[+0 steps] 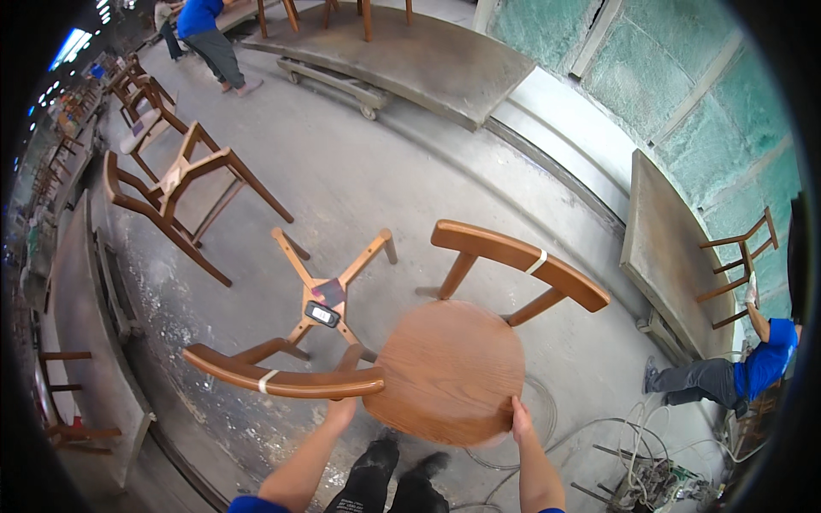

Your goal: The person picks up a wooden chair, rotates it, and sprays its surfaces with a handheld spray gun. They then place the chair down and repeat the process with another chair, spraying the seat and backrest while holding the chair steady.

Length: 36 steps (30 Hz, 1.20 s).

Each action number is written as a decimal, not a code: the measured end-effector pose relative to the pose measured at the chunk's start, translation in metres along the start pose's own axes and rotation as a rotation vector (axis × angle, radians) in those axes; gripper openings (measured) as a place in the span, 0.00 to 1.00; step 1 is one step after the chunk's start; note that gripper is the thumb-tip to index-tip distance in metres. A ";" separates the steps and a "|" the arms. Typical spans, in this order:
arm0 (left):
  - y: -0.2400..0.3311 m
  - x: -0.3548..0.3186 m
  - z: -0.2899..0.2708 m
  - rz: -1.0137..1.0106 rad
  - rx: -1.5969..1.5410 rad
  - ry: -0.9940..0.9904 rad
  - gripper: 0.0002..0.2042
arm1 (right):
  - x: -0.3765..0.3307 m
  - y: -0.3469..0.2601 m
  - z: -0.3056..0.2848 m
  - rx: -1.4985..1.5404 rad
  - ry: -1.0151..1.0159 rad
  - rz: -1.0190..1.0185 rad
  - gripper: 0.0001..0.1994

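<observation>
A brown wooden chair (453,368) with a rounded seat and curved backrest stands before me, a pale band round its backrest. My right hand (521,421) grips the seat's right front edge. Near the seat's left side, my left hand (340,412) reaches under another curved wooden backrest (286,382), which hides its fingers. Just beyond that backrest is a seatless, cross-shaped wooden frame (347,275). A dark device with a light screen (321,314) and a purplish-brown sheet (328,291) lie at its centre.
More chair frames (175,178) stand at the left. A platform (428,64) and a tilted board (663,248) line the far side. A person in blue (765,355) works at the right, others far left. Hoses (637,427) lie near the lower right.
</observation>
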State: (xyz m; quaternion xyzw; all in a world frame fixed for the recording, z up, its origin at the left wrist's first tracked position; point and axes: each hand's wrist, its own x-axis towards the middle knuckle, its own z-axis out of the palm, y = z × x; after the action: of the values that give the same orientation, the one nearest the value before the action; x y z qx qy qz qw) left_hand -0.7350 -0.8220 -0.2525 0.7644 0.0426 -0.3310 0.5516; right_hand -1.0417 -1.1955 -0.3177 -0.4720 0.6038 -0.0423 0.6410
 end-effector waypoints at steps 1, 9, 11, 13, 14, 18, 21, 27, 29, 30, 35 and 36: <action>0.010 -0.026 -0.015 -0.205 -0.333 0.137 0.30 | -0.012 0.017 -0.002 0.013 0.020 0.049 0.36; 0.134 -0.072 -0.074 0.087 -1.183 0.303 0.33 | 0.001 0.074 0.002 0.216 -0.121 -0.002 0.29; 0.144 -0.059 -0.068 0.138 -1.013 0.430 0.25 | 0.000 0.084 0.006 0.233 -0.091 -0.029 0.30; 0.145 -0.052 -0.072 0.159 -0.904 0.472 0.17 | -0.005 0.091 0.014 0.229 -0.049 0.088 0.31; 0.147 -0.046 -0.083 0.147 -0.882 0.468 0.13 | -0.008 0.092 0.020 0.219 0.011 0.143 0.31; 0.155 -0.014 -0.154 0.122 -0.842 0.558 0.09 | -0.033 0.086 0.052 0.077 0.111 0.095 0.29; 0.158 0.008 -0.223 0.043 -0.891 0.619 0.13 | -0.048 0.068 0.073 0.026 0.110 0.121 0.27; 0.150 0.025 -0.351 0.033 -0.790 0.527 0.14 | -0.052 0.043 0.126 -0.060 0.008 -0.126 0.27; 0.144 0.022 -0.370 0.053 -0.709 0.489 0.14 | -0.051 0.032 0.142 0.001 -0.046 -0.112 0.26; 0.144 0.023 -0.378 0.035 -0.665 0.448 0.15 | -0.049 0.029 0.154 0.042 -0.087 -0.114 0.27; 0.145 0.031 -0.387 0.003 -0.568 0.482 0.20 | -0.043 0.026 0.231 0.534 -0.102 0.103 0.29; 0.147 0.030 -0.389 0.006 -0.526 0.434 0.21 | -0.043 0.028 0.245 0.577 -0.028 0.172 0.30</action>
State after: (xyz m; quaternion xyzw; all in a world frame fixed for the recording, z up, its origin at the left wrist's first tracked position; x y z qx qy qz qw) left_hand -0.4696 -0.5494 -0.0824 0.6489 0.2407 -0.1367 0.7088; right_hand -0.8685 -1.0174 -0.3468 -0.2180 0.5957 -0.1512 0.7582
